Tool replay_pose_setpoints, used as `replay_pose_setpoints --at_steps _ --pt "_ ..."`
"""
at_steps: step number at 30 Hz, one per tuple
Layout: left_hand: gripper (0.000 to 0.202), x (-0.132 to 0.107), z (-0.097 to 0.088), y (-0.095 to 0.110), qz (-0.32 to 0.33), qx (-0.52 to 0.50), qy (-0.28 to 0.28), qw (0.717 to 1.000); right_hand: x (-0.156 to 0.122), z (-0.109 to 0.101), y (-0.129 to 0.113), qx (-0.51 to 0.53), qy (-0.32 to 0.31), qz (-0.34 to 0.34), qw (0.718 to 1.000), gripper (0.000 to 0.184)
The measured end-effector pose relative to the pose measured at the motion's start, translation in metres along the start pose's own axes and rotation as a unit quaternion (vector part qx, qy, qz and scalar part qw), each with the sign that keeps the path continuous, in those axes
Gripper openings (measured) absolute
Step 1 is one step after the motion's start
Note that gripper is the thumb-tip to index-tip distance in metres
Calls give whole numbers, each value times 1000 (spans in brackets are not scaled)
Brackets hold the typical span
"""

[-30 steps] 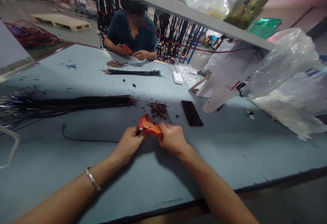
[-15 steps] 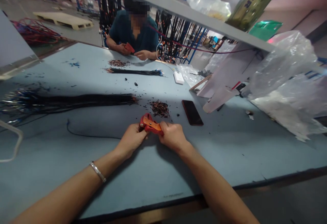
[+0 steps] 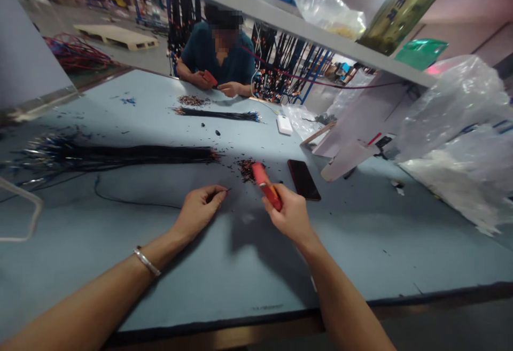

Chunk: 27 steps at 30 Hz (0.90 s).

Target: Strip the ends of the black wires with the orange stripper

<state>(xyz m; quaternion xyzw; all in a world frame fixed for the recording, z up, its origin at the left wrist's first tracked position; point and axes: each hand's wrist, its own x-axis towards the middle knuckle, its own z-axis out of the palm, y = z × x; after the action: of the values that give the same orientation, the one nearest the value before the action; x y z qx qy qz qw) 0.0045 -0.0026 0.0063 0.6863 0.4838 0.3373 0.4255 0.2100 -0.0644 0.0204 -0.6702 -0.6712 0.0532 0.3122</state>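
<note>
My right hand (image 3: 290, 213) grips a red and orange hand tool (image 3: 265, 185), whose head points up and away over a small pile of wire scraps (image 3: 246, 168). My left hand (image 3: 200, 209) rests on the blue table (image 3: 360, 244) and pinches the end of a thin black wire (image 3: 132, 201) that trails off to the left. A long bundle of black wires (image 3: 132, 154) lies across the table behind my left hand.
A dark phone (image 3: 303, 179) lies just right of the tool. A person (image 3: 218, 54) sits at the far edge with a red tool, a second wire bundle (image 3: 218, 114) and a scrap pile. A white box (image 3: 284, 124), plastic bags (image 3: 452, 126) and a shelf (image 3: 288, 20) are on the right.
My hands have parted. The right hand lifted the tool away to the right and turned it upright, while the left hand stayed low, holding the wire end.
</note>
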Motion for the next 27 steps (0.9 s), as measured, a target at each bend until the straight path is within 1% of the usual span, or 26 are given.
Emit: replay_pose_setpoints --at_steps 1,2,3,4,5,6,7,8,9,11,12,14,17,20,22,23,26,27 --pt "33 0 -1 -1 2 7 3 1000 -1 -5 1 55 -5 27 998 18" --pt "32 1 -1 -1 7 16 7 1000 -2 -11 3 113 -24 53 992 20" --pt "32 2 -2 -2 14 26 12 999 -3 -17 4 170 -63 72 981 22" --pt "31 3 -3 -2 18 36 20 999 -3 -24 4 221 -121 82 964 24" --pt "31 4 -4 -2 19 44 31 998 -3 -30 5 251 -193 76 945 25" --pt "32 5 -6 -3 14 50 43 998 -3 -36 4 251 -259 56 931 23" --pt "32 6 -9 -3 6 56 56 997 -3 -41 4 220 -295 31 929 21" --pt "33 8 -11 -3 -5 60 68 996 -3 -45 2 164 -322 3 932 19" --pt "33 9 -13 -3 -13 62 80 995 -4 -47 0 101 -332 -18 938 17" --pt "32 10 -16 -4 -22 59 100 993 -6 -48 -4 -16 -332 -53 942 17" --pt "32 10 -16 -4 -24 55 105 993 -7 -47 -7 -62 -322 -70 942 19" --pt "31 10 -16 -3 -26 48 106 993 -10 -43 -11 -128 -301 -111 939 23" --pt "31 9 -15 -2 -32 48 98 994 -13 -36 -16 -173 -282 -167 929 29" --pt "32 8 -14 -2 -32 47 93 994 -14 -29 -18 -191 -284 -187 921 28" --pt "31 8 -14 -3 -33 45 91 994 -13 -25 -17 -223 -273 -163 922 25" --pt "30 8 -14 -3 -33 45 90 994 -11 -24 -15 -249 -254 -135 925 24" --pt "30 8 -14 -4 -34 48 89 994 -7 -22 -8 -326 -158 -27 932 26" --pt "30 8 -14 -4 -34 48 89 994 -6 -23 -5 -332 -133 -6 934 28"
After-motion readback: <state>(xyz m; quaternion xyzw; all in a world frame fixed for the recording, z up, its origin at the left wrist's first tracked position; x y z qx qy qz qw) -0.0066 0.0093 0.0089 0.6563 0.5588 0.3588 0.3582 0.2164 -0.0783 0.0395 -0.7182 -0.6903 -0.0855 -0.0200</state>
